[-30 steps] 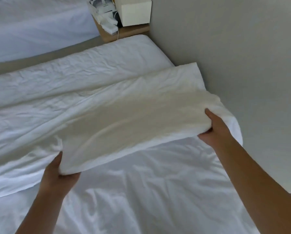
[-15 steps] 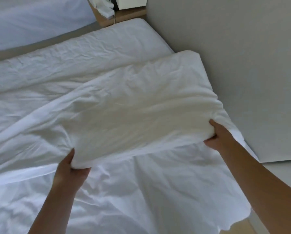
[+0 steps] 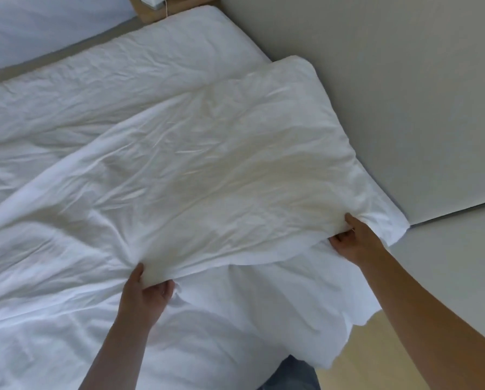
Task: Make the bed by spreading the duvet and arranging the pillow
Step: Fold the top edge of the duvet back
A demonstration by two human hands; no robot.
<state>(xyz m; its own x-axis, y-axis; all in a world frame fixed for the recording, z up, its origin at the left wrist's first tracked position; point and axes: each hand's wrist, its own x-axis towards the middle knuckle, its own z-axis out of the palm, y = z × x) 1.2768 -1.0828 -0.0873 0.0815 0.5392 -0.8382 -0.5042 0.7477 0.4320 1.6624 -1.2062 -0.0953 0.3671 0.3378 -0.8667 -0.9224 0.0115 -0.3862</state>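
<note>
A flat white pillow (image 3: 235, 164), faintly yellow through its case, lies tilted across the head of the bed, its far corner against the wall. My left hand (image 3: 145, 294) grips its near left corner, thumb on top. At the near right edge my right hand (image 3: 353, 240) pinches the pillow, and loose case fabric hangs past it to the right. Under and around the pillow the crumpled white duvet (image 3: 53, 277) covers the bed and spills over the near right corner. The wrinkled white sheet (image 3: 151, 52) shows at the far side.
A grey wall (image 3: 376, 80) runs along the right of the bed. A wooden nightstand (image 3: 174, 9) stands at the top, with a second white bed (image 3: 39, 21) at the top left. Wood floor (image 3: 376, 347) and my jeans leg (image 3: 292, 372) show at the bottom right.
Both hands have kept their grip and brought the pillow down flatter onto the bed and nearer to me. The view has tipped down, showing the floor.
</note>
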